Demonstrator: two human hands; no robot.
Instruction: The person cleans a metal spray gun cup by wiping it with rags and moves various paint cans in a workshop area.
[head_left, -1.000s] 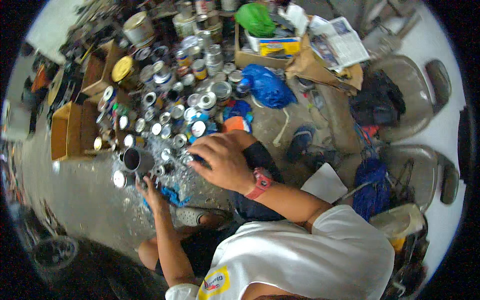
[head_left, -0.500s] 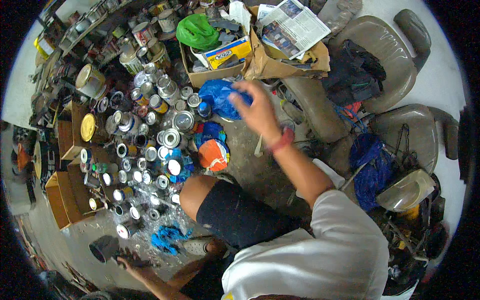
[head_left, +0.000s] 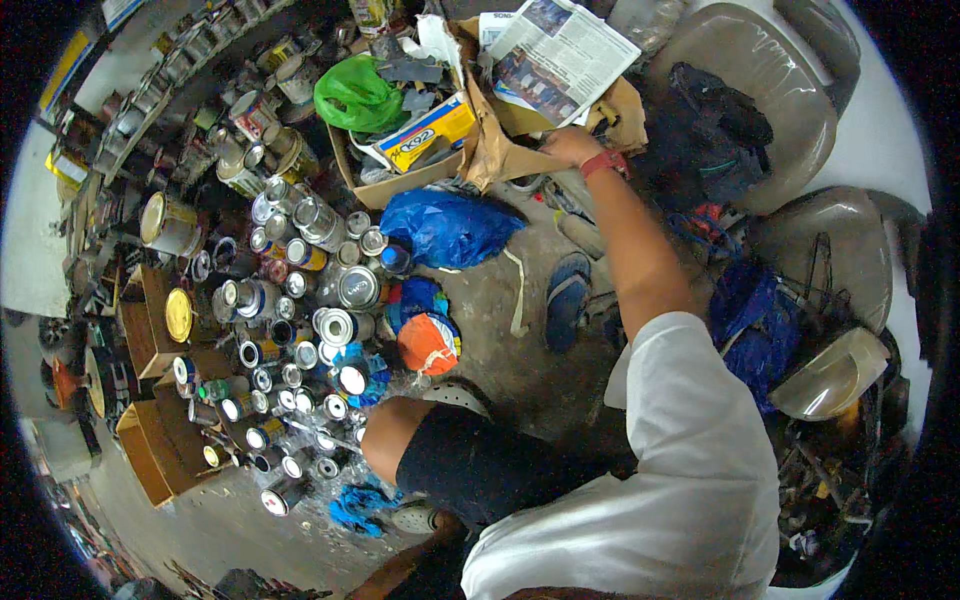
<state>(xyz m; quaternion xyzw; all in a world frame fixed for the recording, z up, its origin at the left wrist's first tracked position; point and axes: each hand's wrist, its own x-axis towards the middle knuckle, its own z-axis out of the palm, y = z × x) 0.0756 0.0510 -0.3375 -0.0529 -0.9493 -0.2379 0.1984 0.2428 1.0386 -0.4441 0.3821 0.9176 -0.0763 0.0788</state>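
Observation:
My right hand (head_left: 573, 147), with a red band on its wrist, is at the near edge of an open cardboard box (head_left: 520, 160). Its fingers are partly hidden at the box's torn flap, so their grip is unclear. Just above the hand, a folded newspaper (head_left: 565, 60) lies across the box. A blue plastic bag (head_left: 450, 228) sits on the floor to the left of the hand. Only part of my left forearm (head_left: 405, 565) shows at the lower edge; my left hand is out of the picture.
Several paint cans (head_left: 362, 287) crowd the floor at left. Another box (head_left: 400, 185) holds a green bag (head_left: 360, 95) and scraps. Blue flip-flops (head_left: 568, 300) lie below my right hand. Grey plastic chairs (head_left: 800, 110) stand at right. A blue cloth (head_left: 360, 508) lies near my foot.
My right hand has moved right and farther away, from above the blue bag to the box with the newspaper. My left hand, earlier near a dark cup at lower left, has left the picture.

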